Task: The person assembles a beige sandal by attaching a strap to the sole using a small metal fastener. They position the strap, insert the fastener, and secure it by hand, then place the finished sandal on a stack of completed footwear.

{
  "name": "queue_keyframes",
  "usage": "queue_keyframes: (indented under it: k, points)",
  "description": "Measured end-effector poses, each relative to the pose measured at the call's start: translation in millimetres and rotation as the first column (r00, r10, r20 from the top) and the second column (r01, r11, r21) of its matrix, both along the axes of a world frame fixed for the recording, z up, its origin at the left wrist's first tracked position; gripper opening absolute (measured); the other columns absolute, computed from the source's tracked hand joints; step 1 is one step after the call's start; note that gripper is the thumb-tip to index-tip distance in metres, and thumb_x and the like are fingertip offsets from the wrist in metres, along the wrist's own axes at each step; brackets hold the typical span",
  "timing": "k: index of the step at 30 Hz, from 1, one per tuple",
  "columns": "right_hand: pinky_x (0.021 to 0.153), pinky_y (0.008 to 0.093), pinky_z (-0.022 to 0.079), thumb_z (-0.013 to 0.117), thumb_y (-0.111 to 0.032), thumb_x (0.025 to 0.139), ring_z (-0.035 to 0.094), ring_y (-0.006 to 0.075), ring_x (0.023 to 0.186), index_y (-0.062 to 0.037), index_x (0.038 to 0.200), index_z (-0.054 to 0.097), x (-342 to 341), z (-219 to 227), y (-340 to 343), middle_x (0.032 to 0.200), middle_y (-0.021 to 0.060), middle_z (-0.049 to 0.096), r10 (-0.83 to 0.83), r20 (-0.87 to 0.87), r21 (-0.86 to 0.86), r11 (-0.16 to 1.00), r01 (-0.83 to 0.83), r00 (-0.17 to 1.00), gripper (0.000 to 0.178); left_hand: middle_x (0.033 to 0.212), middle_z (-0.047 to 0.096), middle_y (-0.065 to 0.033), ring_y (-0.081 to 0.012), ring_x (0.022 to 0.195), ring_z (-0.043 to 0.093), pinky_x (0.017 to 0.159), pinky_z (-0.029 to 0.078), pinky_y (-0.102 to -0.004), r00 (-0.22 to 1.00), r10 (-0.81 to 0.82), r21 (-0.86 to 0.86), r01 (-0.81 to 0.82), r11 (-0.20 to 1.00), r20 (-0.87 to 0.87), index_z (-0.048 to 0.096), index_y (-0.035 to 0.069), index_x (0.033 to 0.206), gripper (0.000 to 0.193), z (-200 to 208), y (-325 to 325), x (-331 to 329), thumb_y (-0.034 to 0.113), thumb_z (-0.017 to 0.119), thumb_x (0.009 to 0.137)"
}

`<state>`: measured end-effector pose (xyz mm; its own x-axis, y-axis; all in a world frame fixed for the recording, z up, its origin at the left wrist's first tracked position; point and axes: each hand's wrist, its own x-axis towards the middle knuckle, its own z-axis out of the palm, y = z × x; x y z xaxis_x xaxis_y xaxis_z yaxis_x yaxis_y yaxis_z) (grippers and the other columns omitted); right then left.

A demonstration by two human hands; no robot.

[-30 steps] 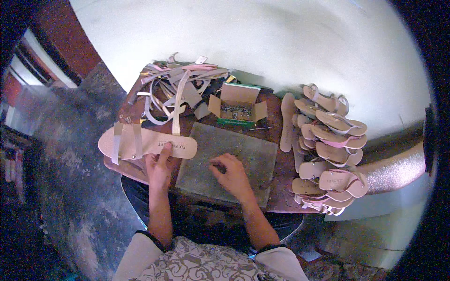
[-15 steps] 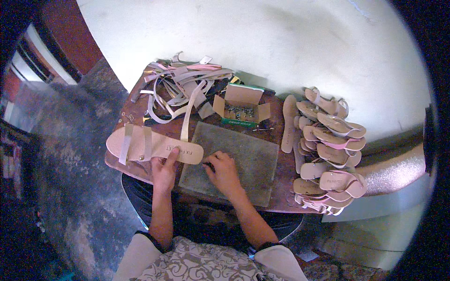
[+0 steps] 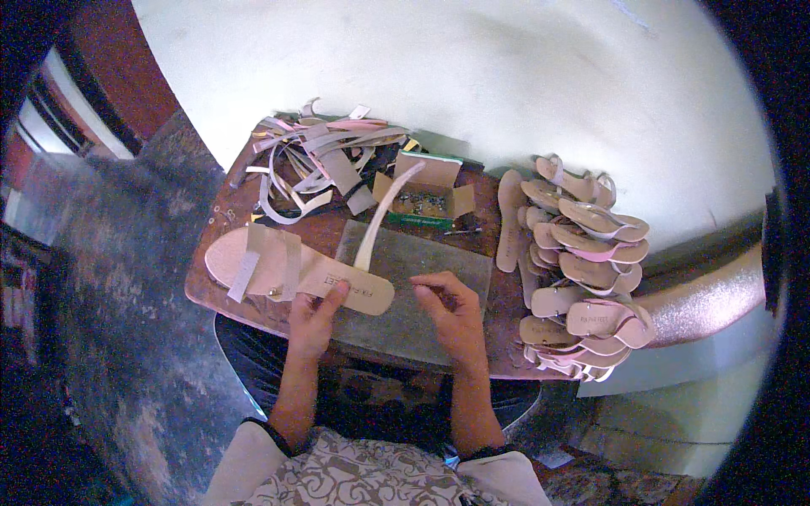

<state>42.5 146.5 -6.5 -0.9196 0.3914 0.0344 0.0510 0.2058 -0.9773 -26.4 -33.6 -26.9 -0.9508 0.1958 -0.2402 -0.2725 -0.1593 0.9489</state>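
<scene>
My left hand [image 3: 312, 325] grips a tan sandal [image 3: 327, 274] near its heel end, thumb on top of the insole and fingers underneath. Two pale straps [image 3: 268, 257] cross the sandal's front part, and a long loose strap [image 3: 384, 223] stands up from the heel end. Just right of the heel, my right hand [image 3: 456, 312] is raised with thumb and forefinger pinched together and the other fingers curled. Whatever those fingertips hold, if anything, is too small to name. Beneath the sandal and hands lies a dark grey flat slab [image 3: 447, 261].
The brown table [image 3: 236, 202] carries a heap of loose straps [image 3: 329, 156] at the back left. Behind the slab stands an open green cardboard box [image 3: 422, 219] of small metal bits. Stacked sandals [image 3: 595, 253] fill the right side. A pale wall [image 3: 439, 67] rises behind.
The sandal has shifted right with my left hand, and its loose strap now leans right. My right hand has moved right and away from the heel.
</scene>
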Motion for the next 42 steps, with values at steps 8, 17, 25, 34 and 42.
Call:
queue_keyframes:
  k: [8,17,25,34,42]
  points:
    - [0.069,0.0204,0.036,0.063,-0.007,0.081,0.049,0.0062,0.075,-0.0055,0.092,0.066,12.0,15.6,0.1,0.084,-0.0024,0.06,-0.096,-0.022,-0.041,0.995,0.095,0.995,0.011,0.1,0.062,-0.0048,-0.0135,0.093,0.055,0.085,0.042,-0.0281,0.994,-0.105,-0.054,0.106,0.993,0.034,0.058,0.0,0.106,0.027,8.4,12.9,17.7,0.017,0.063,0.085]
    - [0.079,0.0253,0.045,0.063,-0.005,0.079,0.059,0.0124,0.086,-0.002,0.092,0.065,21.2,14.4,2.7,0.089,0.005,0.065,-0.06,-0.022,-0.151,0.987,0.056,0.998,0.013,0.102,0.062,-0.0056,-0.0143,0.094,0.056,0.085,0.043,-0.0289,0.989,-0.144,-0.003,0.144,0.99,0.029,0.057,0.001,0.108,0.029,20.3,21.8,27.8,0.018,0.063,0.085]
    - [0.075,0.0259,0.045,0.063,-0.003,0.079,0.059,0.0145,0.083,-0.0023,0.095,0.065,23.2,22.4,-3.3,0.09,0.0063,0.065,-0.065,-0.092,0.077,0.994,0.072,0.994,0.017,0.101,0.062,-0.0063,-0.0154,0.093,0.057,0.083,0.044,-0.0293,0.976,-0.218,-0.164,0.214,0.963,-0.008,0.057,0.0,0.108,0.03,26.0,26.1,33.1,0.018,0.063,0.085]
    - [0.068,0.0273,0.044,0.066,-0.003,0.075,0.058,0.0168,0.075,-0.0035,0.087,0.065,25.5,17.3,-6.3,0.082,0.0075,0.063,-0.082,-0.188,0.311,0.94,0.138,0.979,0.012,0.105,0.06,-0.0121,-0.0243,0.096,0.056,0.083,0.046,-0.0368,0.977,-0.202,-0.06,0.206,0.977,0.067,0.057,0.002,0.106,0.045,19.6,27.9,36.3,0.03,0.073,0.075]
    - [0.068,0.0278,0.043,0.074,-0.003,0.066,0.057,0.0173,0.075,-0.0048,0.082,0.066,29.3,12.8,-5.2,0.079,0.0067,0.062,-0.078,-0.201,0.275,0.952,0.133,0.976,0.018,0.1,0.062,-0.0068,-0.0163,0.093,0.057,0.083,0.045,-0.0297,0.964,-0.227,-0.067,0.238,0.969,0.14,0.058,0.001,0.107,0.029,21.2,28.6,39.3,0.02,0.063,0.085]
